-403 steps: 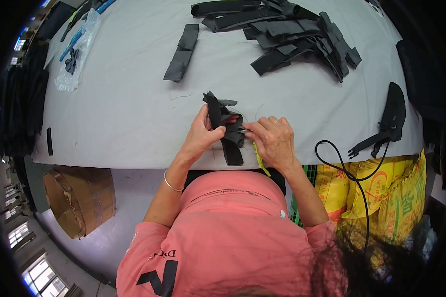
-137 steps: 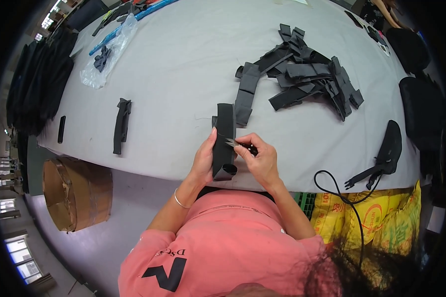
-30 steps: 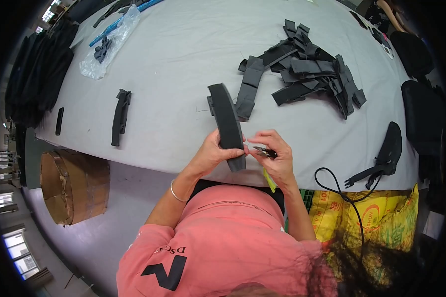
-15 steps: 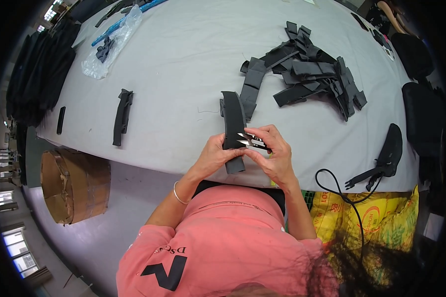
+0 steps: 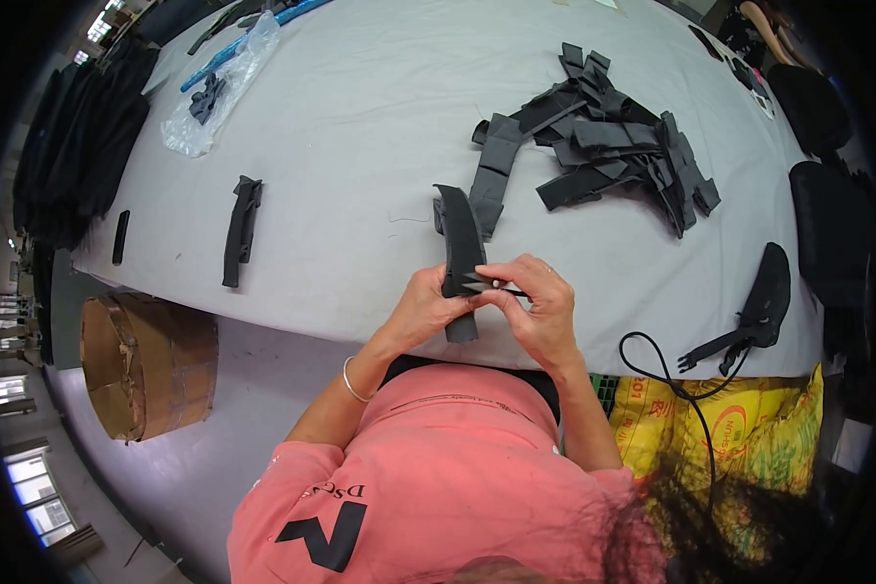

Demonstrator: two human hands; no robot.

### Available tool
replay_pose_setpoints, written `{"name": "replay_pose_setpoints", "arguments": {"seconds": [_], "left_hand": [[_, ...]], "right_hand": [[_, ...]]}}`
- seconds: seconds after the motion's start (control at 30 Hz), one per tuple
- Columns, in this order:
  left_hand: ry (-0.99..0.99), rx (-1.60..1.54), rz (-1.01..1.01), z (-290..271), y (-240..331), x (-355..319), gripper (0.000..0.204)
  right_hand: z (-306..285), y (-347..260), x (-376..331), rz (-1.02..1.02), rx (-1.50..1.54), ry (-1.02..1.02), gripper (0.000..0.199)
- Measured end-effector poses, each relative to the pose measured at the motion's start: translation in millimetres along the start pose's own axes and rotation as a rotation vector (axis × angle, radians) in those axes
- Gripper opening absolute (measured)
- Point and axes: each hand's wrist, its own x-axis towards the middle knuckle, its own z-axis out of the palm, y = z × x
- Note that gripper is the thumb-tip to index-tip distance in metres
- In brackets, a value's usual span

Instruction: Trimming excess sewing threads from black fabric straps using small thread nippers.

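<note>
My left hand grips a black fabric strip near its lower end, close to the table's front edge. A second dark piece hangs below my fingers. In my right hand is a pair of thread snips, pinched between thumb and fingers, with the blades against the strip's right edge. Whether the blades touch a thread is too small to tell. Just beyond the strip, a chain of folded dark fabric pieces leads to a heap of the same pieces.
One loose black strip lies to the left on the white-covered table. A clear plastic bag sits at the far left. On the right are a black strap piece with a buckle and a cord. A cardboard box stands on the floor.
The snips' blades have closed together and turned edge-on against the strip. The strip has tilted slightly in my left hand, its top shifting a little.
</note>
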Motion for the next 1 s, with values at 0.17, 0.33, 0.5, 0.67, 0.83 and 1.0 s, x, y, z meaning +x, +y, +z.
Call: {"name": "replay_pose_setpoints", "arguments": {"seconds": [0.17,0.33,0.5,0.67,0.83,1.0], "left_hand": [[-0.032,-0.063,-0.008,-1.2,1.2,-0.9,0.027],[-0.087,0.037,-0.02,-3.5,2.9,-3.3,0.03],[-0.1,0.023,-0.134,-12.3,4.4,-8.9,0.023],[0.115,1.024,0.689,-9.5,58.4,-23.5,0.015],[-0.143,0.355,0.289,-13.8,41.3,-18.9,0.015],[-0.006,0.016,0.014,-10.2,21.1,-17.9,0.018]], "right_hand": [[2.4,-12.3,2.5,0.006,0.065,-0.05,0.035],[11.2,12.2,2.3,-0.029,0.121,-0.001,0.042],[15.2,28.6,3.5,0.139,0.367,0.172,0.008],[-4.3,8.5,5.6,0.419,1.02,0.16,0.015],[-3.2,8.9,17.8,0.476,0.996,0.117,0.016],[1.2,21.7,16.1,0.376,0.422,0.193,0.018]]}}
